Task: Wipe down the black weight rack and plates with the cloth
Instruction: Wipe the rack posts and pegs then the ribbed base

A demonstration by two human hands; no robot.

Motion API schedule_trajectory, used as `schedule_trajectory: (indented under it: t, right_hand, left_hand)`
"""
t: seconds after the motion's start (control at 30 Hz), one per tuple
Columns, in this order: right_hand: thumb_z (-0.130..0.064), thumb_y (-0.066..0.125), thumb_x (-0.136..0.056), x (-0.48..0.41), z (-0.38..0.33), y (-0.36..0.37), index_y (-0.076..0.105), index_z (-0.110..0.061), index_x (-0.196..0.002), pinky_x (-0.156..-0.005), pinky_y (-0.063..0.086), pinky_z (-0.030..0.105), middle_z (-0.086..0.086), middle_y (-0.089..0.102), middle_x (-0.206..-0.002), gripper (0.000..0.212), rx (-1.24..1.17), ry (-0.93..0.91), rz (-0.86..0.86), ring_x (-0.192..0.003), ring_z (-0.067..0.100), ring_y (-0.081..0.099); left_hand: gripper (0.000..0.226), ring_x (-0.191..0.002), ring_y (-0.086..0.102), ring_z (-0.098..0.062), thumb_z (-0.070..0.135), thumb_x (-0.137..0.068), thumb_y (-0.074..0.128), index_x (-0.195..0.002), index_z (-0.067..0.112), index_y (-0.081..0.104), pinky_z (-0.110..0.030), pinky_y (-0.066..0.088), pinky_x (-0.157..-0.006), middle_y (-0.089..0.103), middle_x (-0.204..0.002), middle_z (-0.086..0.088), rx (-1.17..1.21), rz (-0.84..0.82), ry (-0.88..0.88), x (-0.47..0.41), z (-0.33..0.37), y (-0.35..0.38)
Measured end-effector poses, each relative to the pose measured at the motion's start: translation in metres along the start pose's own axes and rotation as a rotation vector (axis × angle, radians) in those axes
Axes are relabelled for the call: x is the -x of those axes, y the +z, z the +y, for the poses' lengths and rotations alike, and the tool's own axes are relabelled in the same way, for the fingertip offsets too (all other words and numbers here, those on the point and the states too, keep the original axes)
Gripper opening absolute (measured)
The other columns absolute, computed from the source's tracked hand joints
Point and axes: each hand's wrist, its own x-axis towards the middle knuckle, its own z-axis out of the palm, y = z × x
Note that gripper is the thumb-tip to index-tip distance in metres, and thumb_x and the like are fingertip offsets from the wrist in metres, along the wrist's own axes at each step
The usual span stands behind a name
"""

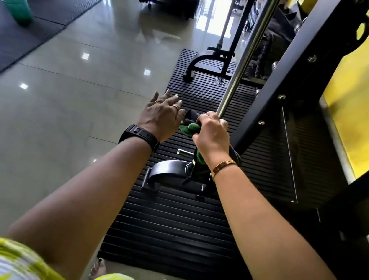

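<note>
Right hand (213, 134): grip closed round green cloth (189, 127), centre frame, beside chrome pole (240, 69) of black rack (280, 87). Left hand (161, 117): flat, empty, beside cloth. Risk: dangling cloth end may snag the bolt (183, 151) below.

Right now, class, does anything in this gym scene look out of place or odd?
A silver bolt lies sideways on the ribbed mat beside the rack's curved foot; whether it is loose or fastened is unclear.
</note>
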Motion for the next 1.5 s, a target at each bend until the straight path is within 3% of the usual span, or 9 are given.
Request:
schedule_trajectory:
  t: [0.3, 0.67, 0.83, 1.1, 1.5]
  right_hand:
    - [-0.017, 0.063, -0.087, -0.005, -0.066, 0.030, 0.057, -0.013, -0.124, -0.096, 0.045, 0.041, 0.005, 0.051, -0.129, 0.038, 0.018, 0.021, -0.017, -0.117, 0.031, 0.044]
    - [-0.015, 0.063, -0.088, -0.033, -0.235, 0.102, 0.057, -0.013, -0.124, -0.095, 0.046, 0.042, 0.006, 0.051, -0.128, 0.037, -0.023, 0.053, 0.009, -0.116, 0.030, 0.046]
    - [-0.018, 0.063, -0.087, -0.049, -0.279, 0.118, 0.056, -0.013, -0.126, -0.097, 0.045, 0.045, 0.006, 0.049, -0.132, 0.040, -0.042, 0.075, 0.012, -0.119, 0.031, 0.043]
    - [-0.010, 0.054, -0.092, -0.104, -0.314, 0.138, 0.059, -0.020, -0.129, -0.099, 0.042, 0.044, 0.004, 0.045, -0.139, 0.039, -0.005, 0.058, 0.012, -0.123, 0.033, 0.040]
    - [-0.020, 0.061, -0.088, -0.255, -0.330, 0.159, 0.060, -0.018, -0.126, -0.094, 0.044, 0.041, 0.005, 0.048, -0.133, 0.037, -0.020, 0.078, 0.003, -0.118, 0.032, 0.043]
  left_hand:
    - [0.049, -0.148, 0.016, -0.015, 0.035, -0.105, 0.026, -0.148, 0.014, 0.038, -0.032, 0.007, -0.121, 0.030, -0.158, 0.000, 0.037, -0.050, -0.021, 0.010, -0.066, -0.005]
    - [0.049, -0.149, 0.015, -0.017, 0.034, -0.106, 0.025, -0.149, 0.013, 0.036, -0.032, 0.004, -0.121, 0.029, -0.158, -0.001, -0.005, -0.055, -0.009, 0.020, -0.241, -0.043]
    - [0.049, -0.148, 0.017, -0.017, 0.032, -0.105, 0.028, -0.151, 0.014, 0.032, -0.030, 0.006, -0.120, 0.029, -0.158, -0.002, 0.018, -0.025, -0.043, 0.018, -0.299, -0.055]
    - [0.049, -0.146, 0.025, -0.020, 0.031, -0.105, 0.030, -0.150, 0.012, 0.035, -0.029, 0.012, -0.118, 0.033, -0.156, -0.006, 0.068, -0.006, -0.069, -0.019, -0.351, -0.062]
    - [0.047, -0.141, 0.034, -0.023, 0.030, -0.105, 0.030, -0.146, 0.009, 0.041, -0.028, 0.015, -0.117, 0.038, -0.153, -0.008, 0.026, -0.069, -0.050, -0.162, -0.408, -0.060]
